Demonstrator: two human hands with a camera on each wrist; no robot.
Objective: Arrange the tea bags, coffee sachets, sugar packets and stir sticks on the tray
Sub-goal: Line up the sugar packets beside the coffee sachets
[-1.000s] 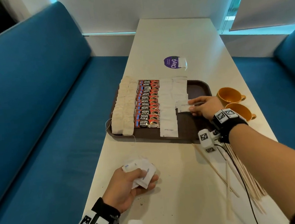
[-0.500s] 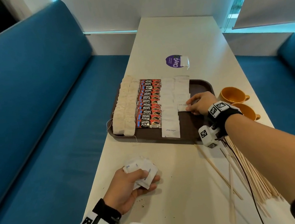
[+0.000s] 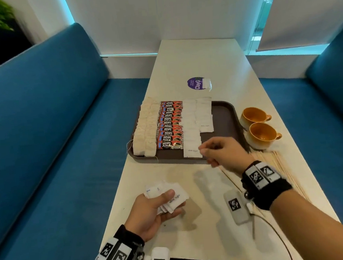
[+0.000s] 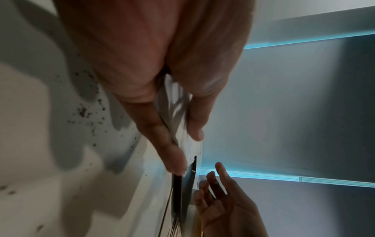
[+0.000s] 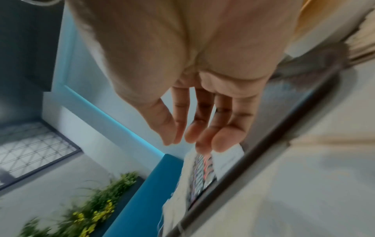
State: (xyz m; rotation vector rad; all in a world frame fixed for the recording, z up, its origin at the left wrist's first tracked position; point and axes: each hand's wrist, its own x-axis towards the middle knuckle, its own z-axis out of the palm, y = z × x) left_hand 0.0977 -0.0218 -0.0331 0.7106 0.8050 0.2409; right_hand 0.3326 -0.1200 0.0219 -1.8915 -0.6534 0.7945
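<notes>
1. Step in hand: laying sugar packets (image 3: 203, 114) in rows on the tray (image 3: 225, 114).
2. Left hand (image 3: 152, 208) grips spare packets (image 3: 173, 199) near the table's (image 3: 197, 57) near edge.
3. Right hand (image 3: 220, 152) empty, fingers loose, over tray's near edge.
4. Next, probably: take one packet, extend the short row.
5. Stir sticks (image 3: 281, 168) at right edge, not yet placed.

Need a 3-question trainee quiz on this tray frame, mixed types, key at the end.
1. True or false: the stir sticks already lie on the tray.
2. Which hand grips the loose sugar packets? A. left hand B. right hand C. neither
3. Fill in: on the tray, the coffee sachets lie between the tea bags and the ____.

Key
1. False: they lie on the table beside the two cups.
2. A: the left hand grips them; the right hand is empty, fingers relaxed.
3. Sugar packets.
</notes>
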